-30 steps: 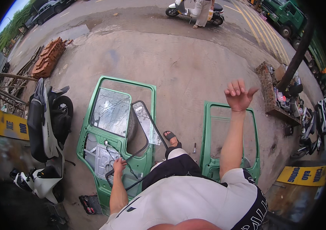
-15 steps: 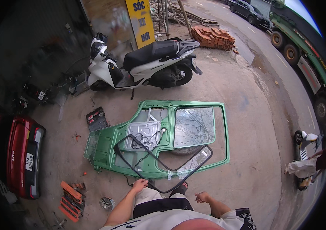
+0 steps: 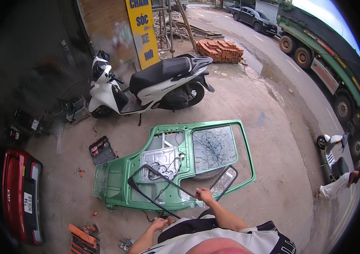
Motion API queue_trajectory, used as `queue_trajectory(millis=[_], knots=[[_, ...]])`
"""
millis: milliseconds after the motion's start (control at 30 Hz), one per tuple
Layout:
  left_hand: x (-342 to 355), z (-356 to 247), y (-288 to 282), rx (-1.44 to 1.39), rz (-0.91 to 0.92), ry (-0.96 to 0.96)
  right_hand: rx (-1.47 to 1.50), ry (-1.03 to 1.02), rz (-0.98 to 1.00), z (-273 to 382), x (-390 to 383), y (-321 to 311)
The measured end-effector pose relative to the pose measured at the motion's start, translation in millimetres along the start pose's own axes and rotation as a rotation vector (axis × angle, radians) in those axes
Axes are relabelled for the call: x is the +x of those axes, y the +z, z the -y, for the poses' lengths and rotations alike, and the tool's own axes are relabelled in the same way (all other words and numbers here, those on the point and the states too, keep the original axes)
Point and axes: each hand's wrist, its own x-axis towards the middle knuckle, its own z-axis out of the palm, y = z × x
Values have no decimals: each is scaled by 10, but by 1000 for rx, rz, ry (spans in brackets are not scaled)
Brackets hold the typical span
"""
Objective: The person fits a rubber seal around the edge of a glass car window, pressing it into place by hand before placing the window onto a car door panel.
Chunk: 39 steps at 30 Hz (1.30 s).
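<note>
A green vehicle door [image 3: 118, 180] lies flat before me, with a glass pane [image 3: 214, 148] and a silver metal panel [image 3: 159, 161] in it. Across its near side rests a thin black window seal [image 3: 152, 200], bent into a long loop and overhanging the door's near edge. My right hand [image 3: 205, 195] reaches over the door, fingers closed on the seal's inner bar near its middle. Close to the seal's near bar is my left hand [image 3: 159, 223], low beside my leg with its fingers curled; what they hold is hidden.
A tyre [image 3: 207, 174] shows beneath the door. Left of it lie an open tool case [image 3: 102, 150] and orange tool trays [image 3: 82, 238]. A white scooter [image 3: 150, 86] stands beyond, a red car [image 3: 21, 194] at left. A person [image 3: 342, 182] is by another scooter at far right.
My right hand has come in from the right, above the ground, to the seal. My left hand has drawn back toward me. The seal has shifted slightly over the door, and the view has turned.
</note>
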Motion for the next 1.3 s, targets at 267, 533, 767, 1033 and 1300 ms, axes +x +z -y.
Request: queue_trajectory(millis=[267,533,767,1033,1300], knots=[[128,-394,-1505,-136,-142,98,-511,1,-83,-565,-409,488],[332,-407,-1878,12,-255,5,-103,101,-399,-601,-260,-620],[285,-755,-361,-316,-314,-88,-717,294,-346,-1115,-241,-1250],[251,-1334,1600,442,374,144,122,452,-318,-1883,669,-1742],[2965,-1587,1457,834,273,162,94,516,-659,-4022,1711,-1119]])
